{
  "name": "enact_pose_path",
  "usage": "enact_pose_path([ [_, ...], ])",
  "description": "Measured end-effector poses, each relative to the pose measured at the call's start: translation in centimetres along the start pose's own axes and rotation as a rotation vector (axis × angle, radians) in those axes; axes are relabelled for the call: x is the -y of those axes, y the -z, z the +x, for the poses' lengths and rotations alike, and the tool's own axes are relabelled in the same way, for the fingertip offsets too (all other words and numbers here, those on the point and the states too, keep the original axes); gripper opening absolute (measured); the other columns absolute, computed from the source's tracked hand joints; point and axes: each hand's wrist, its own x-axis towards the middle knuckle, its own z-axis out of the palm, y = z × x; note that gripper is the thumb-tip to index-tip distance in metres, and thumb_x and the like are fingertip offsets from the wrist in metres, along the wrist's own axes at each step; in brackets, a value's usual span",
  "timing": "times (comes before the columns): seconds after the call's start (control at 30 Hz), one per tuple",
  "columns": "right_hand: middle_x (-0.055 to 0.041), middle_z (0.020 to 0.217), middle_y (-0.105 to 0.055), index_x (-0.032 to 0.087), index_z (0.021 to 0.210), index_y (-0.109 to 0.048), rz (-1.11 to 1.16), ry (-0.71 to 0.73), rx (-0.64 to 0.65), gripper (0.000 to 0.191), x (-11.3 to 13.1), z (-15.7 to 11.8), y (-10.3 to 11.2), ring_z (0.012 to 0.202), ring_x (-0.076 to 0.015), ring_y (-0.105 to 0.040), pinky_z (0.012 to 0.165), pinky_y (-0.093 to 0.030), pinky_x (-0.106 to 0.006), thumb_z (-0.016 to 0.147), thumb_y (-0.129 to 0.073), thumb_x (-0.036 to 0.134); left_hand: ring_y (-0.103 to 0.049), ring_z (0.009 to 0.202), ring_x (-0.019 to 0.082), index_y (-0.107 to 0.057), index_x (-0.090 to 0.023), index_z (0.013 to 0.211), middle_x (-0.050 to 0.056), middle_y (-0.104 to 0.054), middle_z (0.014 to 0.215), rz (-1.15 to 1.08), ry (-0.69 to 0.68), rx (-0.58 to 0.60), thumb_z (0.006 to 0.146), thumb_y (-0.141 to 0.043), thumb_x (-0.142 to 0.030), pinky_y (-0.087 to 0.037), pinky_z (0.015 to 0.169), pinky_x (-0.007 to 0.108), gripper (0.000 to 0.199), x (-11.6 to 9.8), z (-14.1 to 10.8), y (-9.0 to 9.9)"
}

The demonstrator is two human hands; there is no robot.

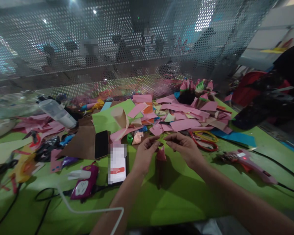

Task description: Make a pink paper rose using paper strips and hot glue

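Note:
My left hand (149, 150) and my right hand (182, 147) face each other over the table's middle, both with fingers pinched. A thin yellow-green strip (163, 137) seems to span the gap between my fingertips; its ends are hidden in them. Just below stands a narrow brown cone (159, 171), point toward me, with a folded pink piece (161, 154) at its top. Neither hand clearly grips the cone. Ahead of my left fingers lie small bags of clay-like material, one pinkish (137, 137) and one green (129, 138).
Pink paper strips (186, 124) and green sheets are heaped at the back. Red-handled scissors (205, 145) and a corded pink glue gun (252, 164) lie right. Left are a dark phone (101, 144), a lit phone (118, 164), a purple pouch (84, 182) and a bottle (57, 112).

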Motion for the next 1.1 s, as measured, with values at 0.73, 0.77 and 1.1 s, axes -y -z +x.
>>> enact_pose_path([
  [0.73,-0.0028,0.078,-0.068,0.028,0.082,-0.069,-0.422,0.354,-0.047,0.005,-0.1,-1.1,-0.5,0.073,-0.0215,-0.060,0.065,-0.046,-0.035,0.080,-0.074,0.028,-0.056,0.059,0.010,-0.068,-0.015,0.072,0.000,-0.065,0.064,0.025,0.010,0.083,0.059,-0.086,-0.049,-0.045,0.060,0.023,0.041,0.1,-0.5,-0.3],
  [0.77,-0.0026,0.077,-0.067,0.028,0.080,-0.068,-0.431,0.348,-0.055,0.006,-0.1,-1.1,-0.5,0.072,-0.0212,-0.059,0.065,-0.045,-0.035,0.080,-0.074,0.029,-0.056,0.057,0.011,-0.069,-0.016,0.073,0.000,-0.064,0.063,0.032,0.022,0.099,0.061,-0.084,-0.052,-0.046,0.060,0.023,0.040,0.1,-0.5,-0.2],
  [1.1,-0.0011,0.070,-0.065,0.025,0.075,-0.068,-0.202,0.131,-0.090,0.017,0.5,-0.6,-0.4,0.065,-0.0179,-0.058,0.062,-0.045,-0.032,0.081,-0.071,0.041,-0.061,0.066,0.013,-0.075,-0.016,0.086,0.006,-0.072,0.074,0.053,-0.001,0.046,0.072,-0.075,-0.054,-0.047,0.066,0.025,0.040,0.0,-0.5,0.2],
])
